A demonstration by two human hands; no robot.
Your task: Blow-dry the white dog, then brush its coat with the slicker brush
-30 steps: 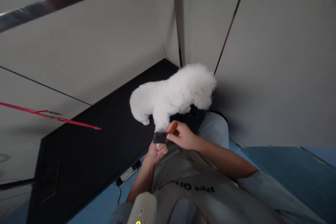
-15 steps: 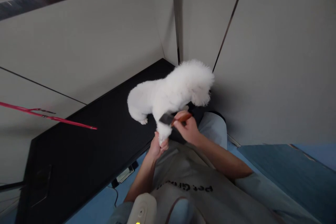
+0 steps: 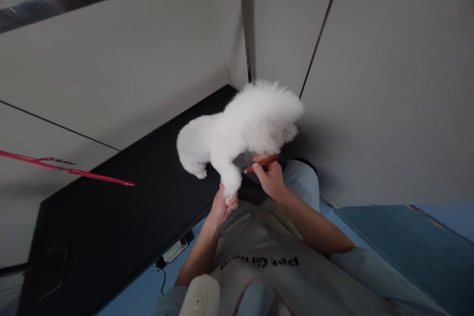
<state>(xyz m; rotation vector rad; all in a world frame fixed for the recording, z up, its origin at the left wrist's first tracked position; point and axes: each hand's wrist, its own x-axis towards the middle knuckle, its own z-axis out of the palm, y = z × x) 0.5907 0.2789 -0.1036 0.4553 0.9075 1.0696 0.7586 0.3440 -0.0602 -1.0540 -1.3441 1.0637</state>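
A small fluffy white dog (image 3: 240, 131) stands on a black table (image 3: 122, 197), its head toward the right wall. My left hand (image 3: 221, 207) is closed around the dog's front paw at the table's near edge. My right hand (image 3: 272, 177) grips a brush with an orange handle (image 3: 261, 162). The brush's dark head rests against the upper part of that same front leg, partly hidden in the fur.
A red leash (image 3: 66, 170) hangs in the air at the left, above the table. A metal post (image 3: 247, 15) rises behind the dog in the corner of grey walls. A pale device (image 3: 200, 296) hangs at my chest. Blue floor lies at the lower right.
My right hand has drawn the brush up the dog's front leg, from the paw to near the chest. My left hand keeps its hold on the paw.
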